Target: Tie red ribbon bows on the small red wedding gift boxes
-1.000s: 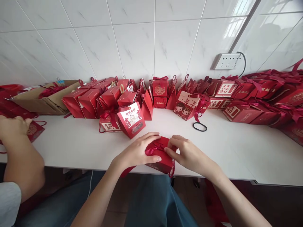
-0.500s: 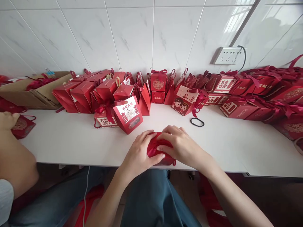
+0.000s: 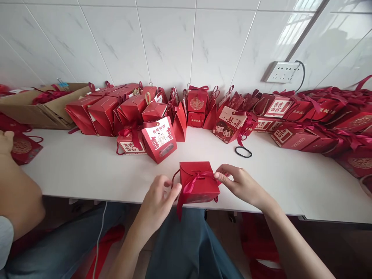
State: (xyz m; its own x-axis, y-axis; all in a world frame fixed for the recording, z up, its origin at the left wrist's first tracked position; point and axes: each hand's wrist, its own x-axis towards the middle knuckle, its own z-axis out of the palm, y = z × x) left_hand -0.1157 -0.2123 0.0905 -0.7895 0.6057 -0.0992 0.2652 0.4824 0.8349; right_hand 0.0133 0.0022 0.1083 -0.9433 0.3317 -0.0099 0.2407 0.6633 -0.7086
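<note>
A red gift box (image 3: pixel 205 192) with a slotted flap top stands at the table's front edge. A dark pink ribbon (image 3: pixel 190 185) runs across its top through the slots, and one tail hangs over the front left corner. My right hand (image 3: pixel 236 184) pinches the ribbon's other end at the box's right side. On the left, my left hand (image 3: pixel 158 193) is beside the box, its fingers loosely bent and the thumb apart from them. Its thumb tip is close to the box's twisted cord handle (image 3: pixel 173 176); whether they touch is unclear.
Many red gift boxes (image 3: pixel 128 110) line the tiled wall. A black elastic loop (image 3: pixel 243 152) lies on the white table (image 3: pixel 270 174). At left are a cardboard carton (image 3: pixel 37 116) and another person's arm (image 3: pixel 20 186). A power strip (image 3: pixel 280 72) hangs on the wall.
Both hands have drawn apart from the top of the box, left hand leftward, right hand rightward. The box top and its ribbon now show, with a tail hanging in front.
</note>
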